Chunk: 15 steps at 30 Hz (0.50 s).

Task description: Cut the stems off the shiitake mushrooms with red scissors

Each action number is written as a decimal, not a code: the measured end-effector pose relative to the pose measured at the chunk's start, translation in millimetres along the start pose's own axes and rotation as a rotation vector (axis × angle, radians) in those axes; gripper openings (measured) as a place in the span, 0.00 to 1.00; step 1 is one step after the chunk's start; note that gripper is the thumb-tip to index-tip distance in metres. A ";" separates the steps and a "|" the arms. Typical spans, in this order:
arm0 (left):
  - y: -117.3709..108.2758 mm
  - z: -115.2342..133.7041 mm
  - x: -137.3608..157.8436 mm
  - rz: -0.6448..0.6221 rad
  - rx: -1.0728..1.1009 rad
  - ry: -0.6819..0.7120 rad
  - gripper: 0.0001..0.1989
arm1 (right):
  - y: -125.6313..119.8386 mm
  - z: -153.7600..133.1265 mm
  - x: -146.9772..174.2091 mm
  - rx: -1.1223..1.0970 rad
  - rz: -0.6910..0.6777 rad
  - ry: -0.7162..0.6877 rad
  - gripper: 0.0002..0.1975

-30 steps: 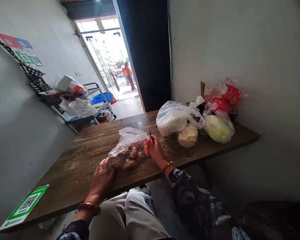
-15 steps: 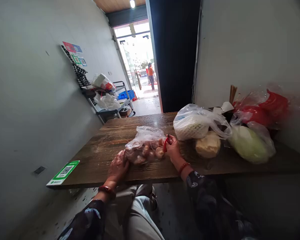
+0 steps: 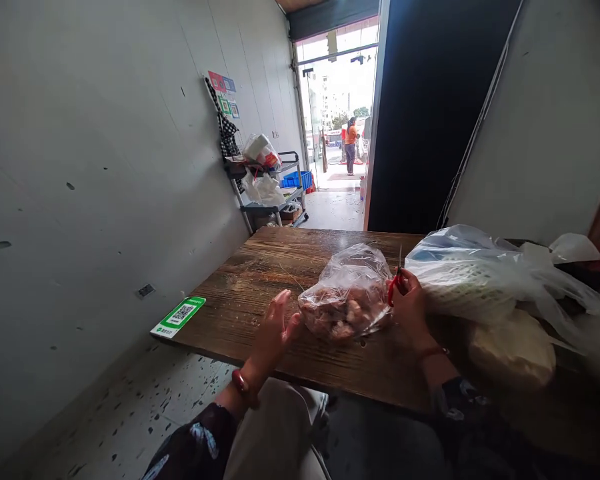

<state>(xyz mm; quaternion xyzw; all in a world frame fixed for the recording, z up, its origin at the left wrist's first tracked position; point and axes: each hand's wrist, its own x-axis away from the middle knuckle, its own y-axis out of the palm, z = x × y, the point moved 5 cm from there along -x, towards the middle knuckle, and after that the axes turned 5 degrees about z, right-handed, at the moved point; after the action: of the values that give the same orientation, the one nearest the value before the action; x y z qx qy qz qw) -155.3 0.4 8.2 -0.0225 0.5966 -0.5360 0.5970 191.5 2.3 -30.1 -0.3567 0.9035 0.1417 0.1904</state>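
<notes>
And now the left hand (image 3: 273,337) has come off the clear bag (image 3: 345,307), its fingers open just beside it, while the right hand (image 3: 411,307) keeps gripping the red scissors (image 3: 391,292), the bag still near the front edge of the table (image 3: 245,293).

Left hand (image 3: 270,338) drawn off plastic bag (image 3: 349,303), fingers (image 3: 279,301) now raised, spread; view turned left.

The left sleeve (image 3: 193,445) is near-black, printed with pale bluish-white motifs (image 3: 199,432), and the right sleeve (image 3: 461,403) matches it. A smooth dark red bangle (image 3: 239,381) is worn on the left, a slimmer reddish bracelet (image 3: 431,352) on the right. The trousers (image 3: 270,430) are plain beige
</notes>
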 end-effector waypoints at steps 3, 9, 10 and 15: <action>-0.4 61.4 -35.0 0.061 0.083 0.191 0.27 | 1.9 4.5 -0.2 -0.039 0.004 0.072 0.27; 51.6 144.8 -88.4 -0.204 0.038 0.481 0.32 | -2.0 4.0 6.1 -0.043 -0.002 0.123 0.32; 57.4 144.9 -92.5 -0.234 0.006 0.465 0.32 | -3.6 4.1 7.7 -0.038 -0.002 0.133 0.32; 47.2 119.8 -82.9 -0.350 -0.096 0.447 0.09 | -11.5 5.0 12.9 0.001 0.006 0.174 0.34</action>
<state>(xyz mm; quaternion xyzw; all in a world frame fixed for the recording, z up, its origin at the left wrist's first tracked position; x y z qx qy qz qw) -14.5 2.3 68.3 -0.0345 0.7251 -0.5936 0.3474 192.0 -11.4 -41.7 -0.3649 0.9178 0.1101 0.1109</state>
